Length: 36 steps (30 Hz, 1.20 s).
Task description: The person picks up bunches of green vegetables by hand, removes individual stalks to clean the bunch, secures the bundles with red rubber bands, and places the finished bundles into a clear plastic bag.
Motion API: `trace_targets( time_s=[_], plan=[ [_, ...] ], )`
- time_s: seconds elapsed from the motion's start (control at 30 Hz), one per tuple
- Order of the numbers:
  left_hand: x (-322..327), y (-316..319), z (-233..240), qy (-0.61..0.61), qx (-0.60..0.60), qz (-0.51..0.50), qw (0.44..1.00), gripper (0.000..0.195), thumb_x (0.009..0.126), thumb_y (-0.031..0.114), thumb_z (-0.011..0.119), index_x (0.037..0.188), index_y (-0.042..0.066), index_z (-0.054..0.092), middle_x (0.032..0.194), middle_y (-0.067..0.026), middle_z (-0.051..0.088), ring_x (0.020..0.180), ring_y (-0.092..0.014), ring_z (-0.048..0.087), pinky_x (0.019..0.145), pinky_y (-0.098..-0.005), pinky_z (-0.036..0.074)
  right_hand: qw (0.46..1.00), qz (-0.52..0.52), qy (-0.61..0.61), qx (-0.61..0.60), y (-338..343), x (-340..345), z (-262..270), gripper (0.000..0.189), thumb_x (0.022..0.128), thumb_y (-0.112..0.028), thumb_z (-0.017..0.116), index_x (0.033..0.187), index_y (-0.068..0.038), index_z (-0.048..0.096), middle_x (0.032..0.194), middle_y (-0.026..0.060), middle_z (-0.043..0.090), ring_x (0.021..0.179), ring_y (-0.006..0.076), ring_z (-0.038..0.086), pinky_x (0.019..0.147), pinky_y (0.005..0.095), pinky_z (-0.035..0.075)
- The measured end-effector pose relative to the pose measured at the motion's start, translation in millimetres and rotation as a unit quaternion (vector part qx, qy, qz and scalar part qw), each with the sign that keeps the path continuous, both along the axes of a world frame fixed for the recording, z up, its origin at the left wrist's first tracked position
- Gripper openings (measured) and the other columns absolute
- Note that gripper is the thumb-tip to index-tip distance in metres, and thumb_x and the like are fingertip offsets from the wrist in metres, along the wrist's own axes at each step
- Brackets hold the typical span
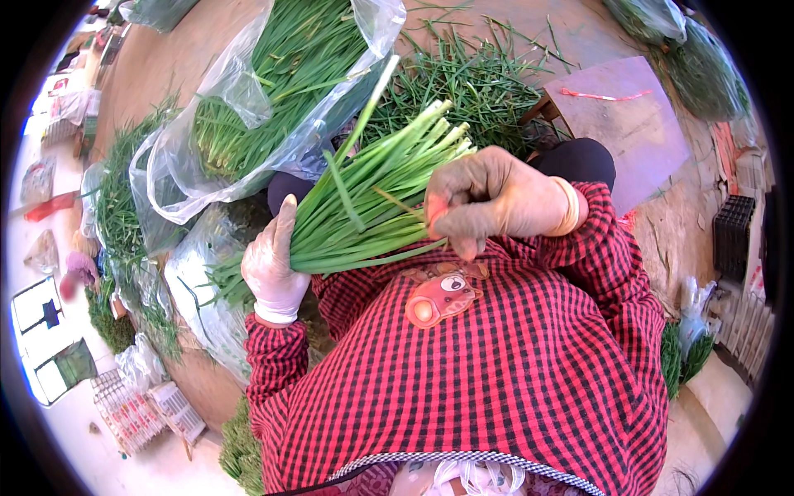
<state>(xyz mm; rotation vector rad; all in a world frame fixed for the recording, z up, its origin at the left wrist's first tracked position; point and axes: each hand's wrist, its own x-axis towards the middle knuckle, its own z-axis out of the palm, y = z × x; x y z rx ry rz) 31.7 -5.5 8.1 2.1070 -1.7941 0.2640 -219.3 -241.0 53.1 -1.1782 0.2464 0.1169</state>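
My left hand, in a pale thin glove, grips a bunch of garlic chives around its leafy end, thumb pointing up. The pale cut stem ends fan out to the upper right, and one stalk sticks up past the others. My right hand wears a soiled glove with a yellowish band at the wrist. It is over the bunch's right side, fingers curled together, with reddish patches at the fingertips. A thin yellowed leaf runs from the bunch into those fingers; its end is hidden there.
A clear plastic bag full of chives lies open ahead to the left. Loose green trimmings cover the ground beyond the bunch. At right stands a low board bearing a red-and-white strip. Black crates are stacked far right.
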Motion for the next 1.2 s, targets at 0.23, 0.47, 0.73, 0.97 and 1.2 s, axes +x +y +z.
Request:
trace_targets(
  time_s=[0.23,0.47,0.73,0.97,1.2],
  plan=[
    [-1.3,-9.4,9.0,0.002,0.049,-0.053,0.997,0.081,0.066,0.013,0.078,0.144,0.011,0.052,0.096,-0.0099,0.07,0.077,-0.029,0.067,0.069,-0.0387,0.051,0.987,-0.099,-0.105,-0.073,-18.8,19.3,-22.3,0.017,0.09,-0.017,0.072,0.094,0.0,0.07,0.098,0.0078,0.07,0.089,0.0124,0.065,0.083,0.0268,0.051],
    [-1.1,3.3,1.0,0.065,0.098,-0.053,0.992,0.089,0.061,0.015,0.08,0.145,0.014,0.051,0.087,-0.0099,0.067,0.074,-0.031,0.065,0.066,-0.04,0.05,0.995,0.042,-0.085,0.018,3.3,43.9,-41.0,0.017,0.095,-0.017,0.064,0.096,0.0,0.064,0.087,0.0047,0.071,0.084,0.0126,0.067,0.077,0.0257,0.054],
    [-3.6,13.9,-7.2,0.141,0.067,-0.016,0.988,0.084,0.064,0.013,0.08,0.143,0.011,0.053,0.09,-0.0088,0.07,0.076,-0.03,0.067,0.068,-0.0384,0.052,0.975,-0.155,-0.102,0.12,-25.2,22.3,-48.8,0.007,0.092,-0.008,0.058,0.089,-0.002,0.056,0.074,0.0074,0.062,0.066,0.0188,0.066,0.063,0.0309,0.053],
    [2.0,20.6,-17.5,0.189,0.061,0.003,0.98,0.079,0.068,0.003,0.078,0.143,0.008,0.052,0.102,-0.0095,0.071,0.087,-0.028,0.071,0.078,-0.0343,0.055,0.92,-0.286,-0.257,0.078,-68.9,-32.3,-15.7,0.018,0.097,-0.017,0.052,0.085,-0.003,0.057,0.08,0.0095,0.055,0.07,0.0233,0.061,0.068,0.0361,0.053],
    [3.5,33.0,-25.3,0.655,0.087,0.112,0.742,0.061,0.076,-0.01,0.07,0.134,-0.003,0.056,0.122,-0.0096,0.068,0.103,-0.016,0.067,0.096,-0.0308,0.05,0.909,-0.351,-0.199,-0.107,-98.2,-78.9,-43.1,0.019,0.1,-0.021,0.055,0.102,-0.005,0.063,0.108,0.0123,0.065,0.097,0.0215,0.065,0.082,0.0333,0.054]
  ],
)
